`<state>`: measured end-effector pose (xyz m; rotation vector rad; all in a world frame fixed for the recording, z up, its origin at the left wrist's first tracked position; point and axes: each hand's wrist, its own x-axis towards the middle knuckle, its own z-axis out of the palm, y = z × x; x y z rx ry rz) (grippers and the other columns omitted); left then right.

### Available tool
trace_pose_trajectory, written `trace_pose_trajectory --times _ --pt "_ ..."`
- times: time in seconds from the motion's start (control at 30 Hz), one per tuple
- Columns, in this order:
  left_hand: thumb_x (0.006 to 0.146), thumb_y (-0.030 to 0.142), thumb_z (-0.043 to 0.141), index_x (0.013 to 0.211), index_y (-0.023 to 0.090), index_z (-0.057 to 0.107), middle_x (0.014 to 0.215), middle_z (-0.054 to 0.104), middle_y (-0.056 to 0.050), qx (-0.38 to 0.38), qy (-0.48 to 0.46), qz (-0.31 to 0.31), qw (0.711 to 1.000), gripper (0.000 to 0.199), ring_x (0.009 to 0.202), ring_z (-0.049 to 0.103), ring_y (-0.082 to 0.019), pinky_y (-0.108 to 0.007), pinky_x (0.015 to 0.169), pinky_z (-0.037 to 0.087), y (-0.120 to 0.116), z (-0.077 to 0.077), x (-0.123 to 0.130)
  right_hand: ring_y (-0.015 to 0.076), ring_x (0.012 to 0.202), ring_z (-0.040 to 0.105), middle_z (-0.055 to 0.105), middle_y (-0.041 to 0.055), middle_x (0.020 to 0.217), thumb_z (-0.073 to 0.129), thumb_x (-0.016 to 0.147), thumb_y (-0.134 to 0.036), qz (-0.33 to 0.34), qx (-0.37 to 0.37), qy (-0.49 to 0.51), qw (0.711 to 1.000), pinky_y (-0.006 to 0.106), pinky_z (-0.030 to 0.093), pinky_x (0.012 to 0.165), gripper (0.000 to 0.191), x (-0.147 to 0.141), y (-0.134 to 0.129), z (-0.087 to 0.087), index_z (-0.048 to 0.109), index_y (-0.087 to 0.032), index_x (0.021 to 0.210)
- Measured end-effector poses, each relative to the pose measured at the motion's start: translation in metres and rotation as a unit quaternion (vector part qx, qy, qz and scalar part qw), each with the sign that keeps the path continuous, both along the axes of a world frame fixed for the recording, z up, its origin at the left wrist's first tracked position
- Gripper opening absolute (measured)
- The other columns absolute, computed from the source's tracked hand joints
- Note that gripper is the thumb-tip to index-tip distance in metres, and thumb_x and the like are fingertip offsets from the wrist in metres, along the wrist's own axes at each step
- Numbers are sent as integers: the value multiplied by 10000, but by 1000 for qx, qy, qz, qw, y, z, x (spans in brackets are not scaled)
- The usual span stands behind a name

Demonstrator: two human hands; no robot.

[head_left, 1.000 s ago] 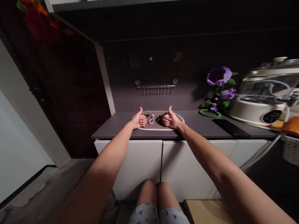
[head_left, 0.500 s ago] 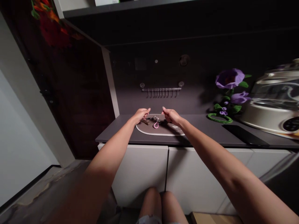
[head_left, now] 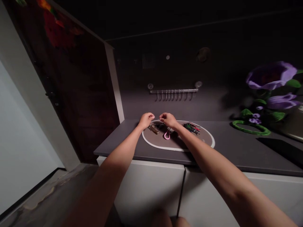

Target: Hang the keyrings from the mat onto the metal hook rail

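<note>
My left hand [head_left: 147, 119] is closed in a pinch above the left back part of an oval mat [head_left: 163, 147] with a white rim; anything between its fingertips is too small to make out. Close by on the right, my right hand [head_left: 167, 119] is also pinched, its hold equally unclear. Below them on the mat lie a brown key case [head_left: 154, 129], a pink loop strap [head_left: 167, 135] and dark key-like items. A pile of small dark, green and red things [head_left: 191, 128] rests right of my right hand.
A clear rail with hooks [head_left: 174, 91] is on the wall behind. On the right of the counter [head_left: 222, 154] stand purple flowers with a green ring [head_left: 251, 127], beside a dark flat object [head_left: 279, 149] and part of an appliance.
The view has come closer and shifted left. My hands have moved nearer each other, and the pile on the right of the mat now shows.
</note>
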<state>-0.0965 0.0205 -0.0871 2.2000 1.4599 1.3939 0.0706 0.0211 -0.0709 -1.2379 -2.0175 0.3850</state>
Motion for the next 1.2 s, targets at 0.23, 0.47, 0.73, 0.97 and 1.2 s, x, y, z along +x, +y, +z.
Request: trace_pose_trajectory --times 0.23,0.47,0.73,0.97,1.2 --pt "738 238 502 760 159 652 756 642 -34 -47 128 -32 990 170 720 538 -145 -242 683 383 -3 -2 -24 145 758 569 661 76 845 533 753 -175 21 43 -112 993 218 380 700 134 -10 6 -18 639 -154 831" --pt "724 272 535 756 169 654 745 630 -27 -74 204 -62 974 162 694 530 -143 -230 645 364 0 -8 -35 155 790 578 666 74 878 503 768 -159 16 48 -150 987 213 366 688 173 -12 7 -26 647 -158 866" --pt "697 193 556 714 176 642 769 590 -36 -52 222 -50 972 89 756 510 -153 -241 715 364 3 -13 -34 153 782 578 671 66 870 532 763 -186 29 46 -148 987 214 366 689 146 -15 8 -28 657 -166 836" --pt "726 167 516 714 164 628 774 567 -46 -17 201 -32 979 113 751 499 -155 -255 729 365 3 -13 -29 152 788 573 666 66 875 532 760 -169 33 53 -148 987 214 368 692 154 -16 6 -27 652 -165 856" --pt "753 170 489 725 149 614 792 574 -50 0 145 -14 989 131 789 501 -153 -264 764 377 -3 -6 -20 162 834 556 639 81 923 537 765 -186 28 77 -130 988 229 374 736 157 -16 5 -26 640 -155 879"
